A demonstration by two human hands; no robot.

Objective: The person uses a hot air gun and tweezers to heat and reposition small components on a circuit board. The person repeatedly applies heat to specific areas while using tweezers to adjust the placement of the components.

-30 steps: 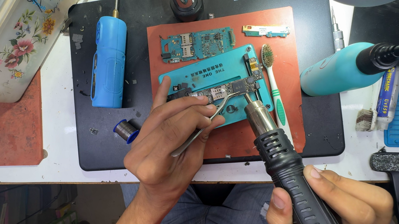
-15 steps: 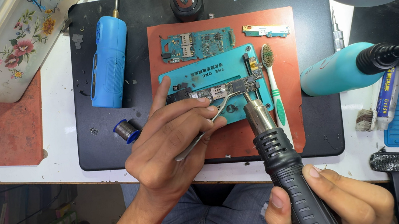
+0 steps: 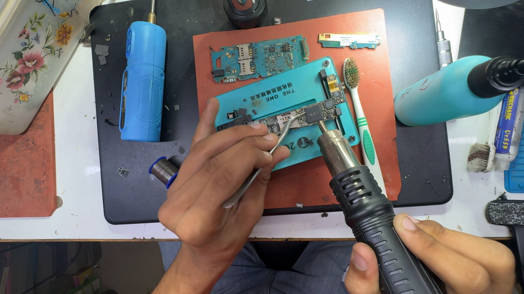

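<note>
Your left hand (image 3: 214, 198) pinches curved tweezers (image 3: 259, 169) on the clamped circuit board (image 3: 300, 117) | right hand (image 3: 433, 260) clenches hot-air gun (image 3: 365, 200), nozzle aimed at it | frame centre

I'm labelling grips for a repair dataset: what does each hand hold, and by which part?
Left hand pinches curved tweezers mid-shaft; right hand grips the hot-air gun by its black handle.

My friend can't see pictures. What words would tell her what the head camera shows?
A person's left hand holds curved metal tweezers to a small circuit board clamped in a teal holder, while the right hand aims a black hot-air gun at it. A green-handled toothbrush lies beside the holder on an orange mat.
</note>
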